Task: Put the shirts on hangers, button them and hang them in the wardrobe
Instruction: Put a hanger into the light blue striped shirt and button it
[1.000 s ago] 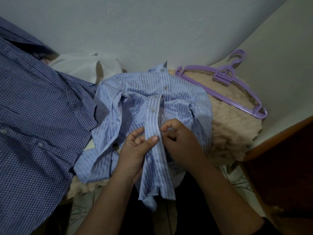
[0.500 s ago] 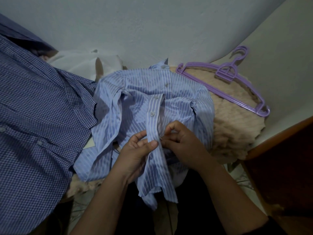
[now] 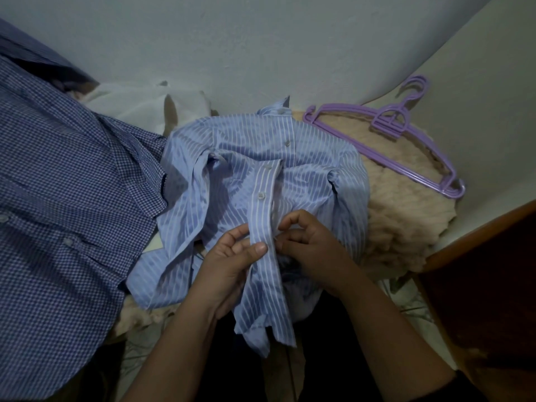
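A light blue striped shirt (image 3: 249, 158) lies spread on a fluffy beige blanket (image 3: 400, 204), collar toward the wall. Its button strip runs down the middle, with three buttons showing above my hands. My left hand (image 3: 229, 262) pinches the strip from the left, thumb on top. My right hand (image 3: 307, 242) grips the shirt's other front edge right beside it, fingertips touching the strip. Any hanger inside this shirt is hidden. A dark blue checked shirt (image 3: 58, 198) lies at the left. Purple plastic hangers (image 3: 406, 140) rest on the blanket at the back right.
White cloth (image 3: 139, 105) is bunched at the back between the two shirts, against the pale wall. A wooden edge (image 3: 475, 230) and dark wood panel stand at the right. Patterned floor tiles show below the blanket near my legs.
Both hands slid a little down the striped shirt's button strip, and the fabric between them is drawn closer together. The view shifted slightly.
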`<move>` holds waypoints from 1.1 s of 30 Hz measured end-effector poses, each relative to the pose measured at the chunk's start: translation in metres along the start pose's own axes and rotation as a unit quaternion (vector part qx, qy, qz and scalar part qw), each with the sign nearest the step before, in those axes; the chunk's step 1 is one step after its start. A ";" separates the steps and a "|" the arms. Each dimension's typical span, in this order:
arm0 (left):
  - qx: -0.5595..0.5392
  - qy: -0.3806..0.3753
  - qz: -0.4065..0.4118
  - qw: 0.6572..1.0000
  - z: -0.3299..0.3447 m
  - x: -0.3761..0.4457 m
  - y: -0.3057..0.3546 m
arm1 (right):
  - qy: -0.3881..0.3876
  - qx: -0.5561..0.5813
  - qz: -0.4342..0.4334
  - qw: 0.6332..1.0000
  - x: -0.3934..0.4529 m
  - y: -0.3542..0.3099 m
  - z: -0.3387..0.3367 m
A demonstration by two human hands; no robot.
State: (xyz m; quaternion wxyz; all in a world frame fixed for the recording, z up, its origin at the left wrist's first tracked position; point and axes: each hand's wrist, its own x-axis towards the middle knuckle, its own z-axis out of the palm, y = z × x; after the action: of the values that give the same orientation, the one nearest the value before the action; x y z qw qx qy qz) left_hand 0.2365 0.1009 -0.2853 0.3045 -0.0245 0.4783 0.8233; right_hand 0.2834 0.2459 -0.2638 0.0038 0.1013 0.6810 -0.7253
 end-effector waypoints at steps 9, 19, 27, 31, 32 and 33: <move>-0.004 0.007 0.014 1.000 0.002 -0.003 0.003 | -0.018 0.004 -0.010 1.000 0.002 0.004 0.000; 0.010 0.025 0.029 0.999 0.005 -0.002 0.001 | -0.001 0.007 -0.034 0.999 0.000 -0.004 0.004; -0.003 0.014 0.011 1.000 0.004 -0.002 0.004 | -0.011 0.042 -0.044 0.998 -0.002 -0.005 0.004; -0.013 0.000 0.008 1.000 0.004 -0.002 0.004 | -0.023 0.051 -0.046 0.997 -0.002 -0.005 0.004; -0.014 -0.002 0.008 1.000 0.004 -0.002 0.004 | -0.024 0.052 -0.049 0.997 -0.002 -0.004 0.005; -0.014 -0.004 0.008 1.000 0.003 -0.002 0.004 | -0.022 0.047 -0.058 0.997 -0.001 -0.004 0.005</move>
State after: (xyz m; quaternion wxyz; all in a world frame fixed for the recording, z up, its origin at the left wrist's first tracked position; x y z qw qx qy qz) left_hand 0.2369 0.1014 -0.2799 0.2996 -0.0216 0.4661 0.8322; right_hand 0.2834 0.2415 -0.2599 -0.0281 0.0461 0.6503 -0.7578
